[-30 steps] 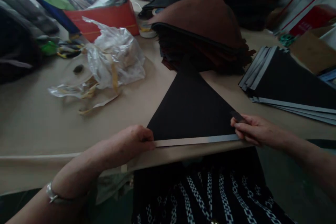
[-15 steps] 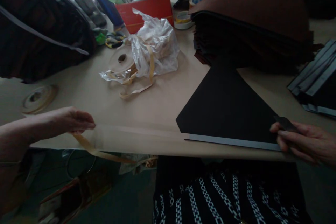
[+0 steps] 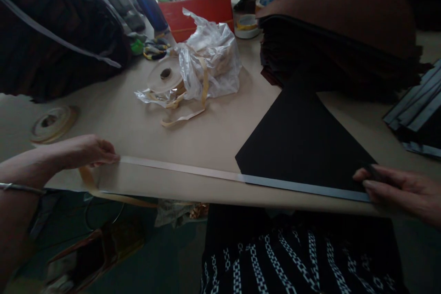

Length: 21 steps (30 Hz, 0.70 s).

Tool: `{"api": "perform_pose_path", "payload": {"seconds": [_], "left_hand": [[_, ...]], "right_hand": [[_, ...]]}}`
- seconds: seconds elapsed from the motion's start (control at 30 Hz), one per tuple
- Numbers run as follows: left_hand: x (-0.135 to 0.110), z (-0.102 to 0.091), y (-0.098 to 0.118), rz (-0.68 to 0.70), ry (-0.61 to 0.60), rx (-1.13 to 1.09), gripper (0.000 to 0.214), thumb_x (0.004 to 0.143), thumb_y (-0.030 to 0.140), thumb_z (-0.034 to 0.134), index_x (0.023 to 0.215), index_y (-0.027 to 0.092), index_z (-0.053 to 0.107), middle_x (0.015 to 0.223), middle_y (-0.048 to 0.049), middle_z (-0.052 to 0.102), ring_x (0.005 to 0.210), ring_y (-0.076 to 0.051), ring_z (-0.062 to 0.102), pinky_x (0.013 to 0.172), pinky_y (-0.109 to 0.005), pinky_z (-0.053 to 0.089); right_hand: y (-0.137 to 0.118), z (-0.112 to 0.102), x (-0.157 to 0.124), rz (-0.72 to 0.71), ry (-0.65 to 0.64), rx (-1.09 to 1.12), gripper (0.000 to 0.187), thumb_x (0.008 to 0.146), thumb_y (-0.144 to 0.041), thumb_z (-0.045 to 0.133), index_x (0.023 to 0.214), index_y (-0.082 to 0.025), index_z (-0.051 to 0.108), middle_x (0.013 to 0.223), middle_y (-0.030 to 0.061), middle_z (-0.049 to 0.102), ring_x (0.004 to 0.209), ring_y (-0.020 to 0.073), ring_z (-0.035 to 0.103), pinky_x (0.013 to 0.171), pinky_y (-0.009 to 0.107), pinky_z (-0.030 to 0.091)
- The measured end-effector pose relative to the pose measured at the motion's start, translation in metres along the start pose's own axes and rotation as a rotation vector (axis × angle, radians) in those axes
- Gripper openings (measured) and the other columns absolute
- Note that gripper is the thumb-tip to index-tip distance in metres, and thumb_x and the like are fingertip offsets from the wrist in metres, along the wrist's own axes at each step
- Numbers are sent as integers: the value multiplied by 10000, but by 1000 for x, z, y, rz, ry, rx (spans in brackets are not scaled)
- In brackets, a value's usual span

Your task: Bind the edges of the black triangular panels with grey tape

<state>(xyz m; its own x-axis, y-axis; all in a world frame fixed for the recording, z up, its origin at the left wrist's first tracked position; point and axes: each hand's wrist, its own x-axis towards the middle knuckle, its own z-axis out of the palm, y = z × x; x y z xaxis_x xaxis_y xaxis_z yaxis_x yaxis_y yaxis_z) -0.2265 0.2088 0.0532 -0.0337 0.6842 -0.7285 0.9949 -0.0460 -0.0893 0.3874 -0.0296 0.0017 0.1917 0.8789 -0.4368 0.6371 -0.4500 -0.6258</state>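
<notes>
My left hand [image 3: 98, 150], fingers pinched, holds one end of a narrow pale tape [image 3: 179, 167]. It stretches taut across the table to the black sheet [image 3: 303, 133], where it lies along the sheet's lower edge and looks grey. A tan ribbon [image 3: 99, 195] hangs from below my left hand past the table edge. At the sheet's right corner, my right hand [image 3: 396, 188] closes on a small dark flat piece [image 3: 375, 172], its kind unclear. Those fingers also rest at the right end of the tape.
A tape roll [image 3: 53, 124] lies at left. Behind are another roll [image 3: 165, 73], a clear plastic bag [image 3: 220, 64], scissors [image 3: 155, 48] and a red box [image 3: 196, 14]. A stack of brown and black sheets [image 3: 337, 27] stands behind the black sheet; taped pieces [image 3: 418, 105] lie at right.
My left hand has drawn left, and the blurred tape now shows as a taut, straight strip. My right hand remains at the sheet's right corner, with the dark piece tilted differently.
</notes>
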Motion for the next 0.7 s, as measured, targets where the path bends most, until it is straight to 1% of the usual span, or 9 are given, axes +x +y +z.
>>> {"api": "perform_pose_path", "payload": {"seconds": [0.07, 0.1, 0.17, 0.23, 0.33, 0.43, 0.53, 0.6, 0.7], "left_hand": [[-2, -3, 1, 24, -17, 4, 577, 890, 531, 250, 765, 77, 583, 580, 50, 457, 589, -72, 458, 590, -123, 315], [-3, -4, 1, 29, -12, 6, 513, 898, 467, 276, 774, 76, 585, 589, 49, 465, 593, -74, 463, 589, -122, 319], [-4, -5, 3, 20, -15, 16, 384, 887, 336, 330, 778, 74, 588, 584, 48, 472, 591, -78, 471, 576, -122, 319], [-4, -6, 5, -5, -26, 30, 292, 859, 248, 378, 770, 71, 593, 568, 48, 481, 581, -85, 482, 560, -125, 320], [-5, -6, 9, -37, -30, 52, 235, 845, 198, 426, 754, 72, 602, 555, 46, 497, 573, -94, 499, 542, -127, 326], [-8, -6, 12, -47, 2, 88, 226, 858, 191, 462, 746, 73, 619, 539, 44, 503, 555, -96, 502, 518, -131, 308], [-14, -10, 16, -50, 74, 162, 244, 860, 228, 525, 709, 76, 641, 494, 40, 498, 512, -101, 479, 500, -150, 274], [-20, -13, 22, -37, 147, 220, 237, 846, 273, 584, 720, 90, 666, 530, 28, 536, 537, -112, 482, 517, -160, 277], [-32, -14, 42, -16, 327, 296, 240, 826, 344, 653, 908, 123, 692, 740, -33, 628, 697, -181, 527, 612, -208, 349]], "right_hand": [[-29, 12, -1, -163, -187, -100, 274, 839, -415, 515, 982, -243, 674, 955, 97, 669, 829, 189, 637, 680, 269, 503], [-47, 21, -1, -280, -262, -149, 270, 868, -385, 478, 1019, -255, 661, 971, 78, 665, 854, 183, 631, 707, 271, 502], [-83, 45, 1, -564, -353, -235, 272, 902, -293, 427, 1083, -251, 626, 955, 50, 648, 814, 154, 617, 715, 264, 494], [-113, 70, 6, -764, -324, -361, 315, 882, -188, 429, 1152, -243, 581, 888, 28, 626, 721, 139, 598, 643, 262, 473], [-138, 98, 17, -931, -253, -610, 438, 822, -103, 477, 1241, -230, 511, 825, 12, 597, 618, 140, 565, 501, 255, 384], [-144, 107, 25, -998, -251, -747, 496, 789, -71, 503, 1263, -216, 480, 806, 9, 589, 583, 139, 549, 448, 251, 301], [-146, 105, 27, -968, -277, -760, 530, 802, -83, 491, 1295, -269, 437, 782, -5, 589, 539, 126, 524, 444, 239, 279], [-150, 99, 27, -932, -313, -701, 486, 842, -143, 474, 1303, -289, 422, 803, -2, 603, 572, 132, 542, 485, 239, 331], [-155, 87, 26, -816, -433, -431, 404, 915, -290, 426, 1315, -251, 386, 968, 28, 623, 788, 153, 596, 670, 263, 433]]}}
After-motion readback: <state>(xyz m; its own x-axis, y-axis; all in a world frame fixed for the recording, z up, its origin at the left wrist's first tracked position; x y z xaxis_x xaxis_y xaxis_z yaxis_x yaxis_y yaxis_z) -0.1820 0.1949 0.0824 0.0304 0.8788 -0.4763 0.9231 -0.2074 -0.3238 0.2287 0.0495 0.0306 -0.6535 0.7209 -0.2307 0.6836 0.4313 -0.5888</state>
